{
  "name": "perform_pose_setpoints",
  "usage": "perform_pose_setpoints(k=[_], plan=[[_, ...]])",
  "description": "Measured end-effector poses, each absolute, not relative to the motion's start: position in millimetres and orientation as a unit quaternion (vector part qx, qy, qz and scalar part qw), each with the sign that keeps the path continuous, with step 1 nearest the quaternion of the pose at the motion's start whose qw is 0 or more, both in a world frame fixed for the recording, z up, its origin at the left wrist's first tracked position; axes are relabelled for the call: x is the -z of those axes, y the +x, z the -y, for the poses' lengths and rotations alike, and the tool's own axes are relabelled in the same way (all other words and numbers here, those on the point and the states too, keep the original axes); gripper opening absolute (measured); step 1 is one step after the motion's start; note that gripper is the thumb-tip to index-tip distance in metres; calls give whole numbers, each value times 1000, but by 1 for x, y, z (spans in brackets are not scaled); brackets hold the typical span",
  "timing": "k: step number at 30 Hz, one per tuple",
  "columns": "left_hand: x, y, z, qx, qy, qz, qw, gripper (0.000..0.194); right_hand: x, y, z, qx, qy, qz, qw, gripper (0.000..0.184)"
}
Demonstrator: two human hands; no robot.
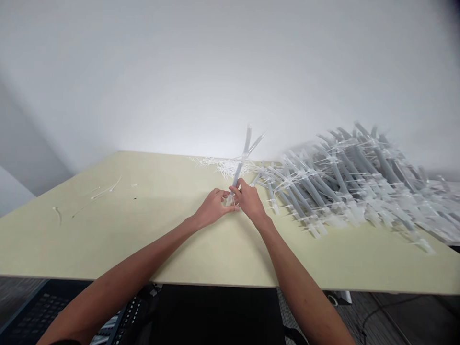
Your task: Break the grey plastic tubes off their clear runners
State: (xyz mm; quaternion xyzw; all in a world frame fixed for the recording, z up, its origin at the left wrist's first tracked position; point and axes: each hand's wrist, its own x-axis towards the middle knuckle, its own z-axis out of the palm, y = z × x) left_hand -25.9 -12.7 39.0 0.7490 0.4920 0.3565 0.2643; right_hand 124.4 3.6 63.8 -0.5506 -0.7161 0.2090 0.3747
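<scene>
Both hands meet over the middle of a pale yellow table (108, 239). My left hand (212, 207) and my right hand (249, 199) are closed together round the lower end of a small bundle of grey tubes (241, 163). The bundle stands nearly upright, its top ends splaying apart and blurred. A white cable tie seems to sit at the grip, mostly hidden by my fingers.
A large heap of grey tube bundles bound with white ties (352, 182) covers the right of the table. Loose white cable ties (223, 165) lie behind my hands. A few stray ties (106, 190) lie at the left. A keyboard (39, 311) sits below the front edge.
</scene>
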Motion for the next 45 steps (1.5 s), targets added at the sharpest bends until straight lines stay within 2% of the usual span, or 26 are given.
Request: perform_pose_setpoints(k=[3, 9, 16, 19, 27, 30, 35, 45], plan=[[-42, -21, 17, -356, 752, -494, 253, 57, -62, 121, -3, -234, -555, 692, 398, 15], [-44, -23, 14, -354, 761, -499, 217, 28, -60, 121, -4, -231, -545, 695, 407, 18], [-39, -30, 2, -365, 784, -476, 160, 18, -57, 123, -5, -241, -546, 701, 389, 22], [-38, -33, -2, -383, 787, -454, 168, 18, -57, 122, -4, -245, -548, 696, 395, 24], [-38, -36, -8, -433, 708, -469, 303, 19, -53, 122, -10, -426, -455, 655, 428, 29], [-36, -39, -14, -428, 666, -472, 387, 24, -48, 126, -15, -461, -432, 647, 426, 35], [-31, -49, -26, -415, 608, -379, 561, 32, -45, 129, -19, -473, -427, 637, 433, 32], [-23, -55, -32, -404, 584, -362, 604, 30, -42, 128, -19, -450, -445, 645, 428, 28]])
